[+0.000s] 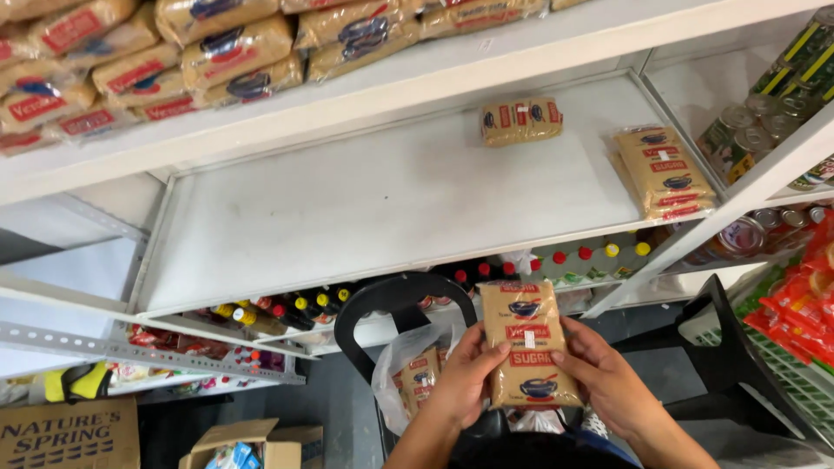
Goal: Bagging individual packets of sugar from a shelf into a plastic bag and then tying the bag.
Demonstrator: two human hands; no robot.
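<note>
- Gripping a brown sugar packet [530, 344] low in the centre of the frame, the left hand [465, 373] pinches its left edge and the right hand [599, 369] clasps its right edge.
- More packets show in the white plastic bag [408, 369] inside a black basket [401, 306] just left of the hands.
- On the white shelf [347, 208] above, one packet [520, 121] lies alone, and a small stack [665, 172] sits at the right.
- To handle it well, I'd keep the packet flat, supported on both sides, and square to the stack.

Two hands [460, 373] [599, 369], one sugar packet [528, 343] (held)
</note>
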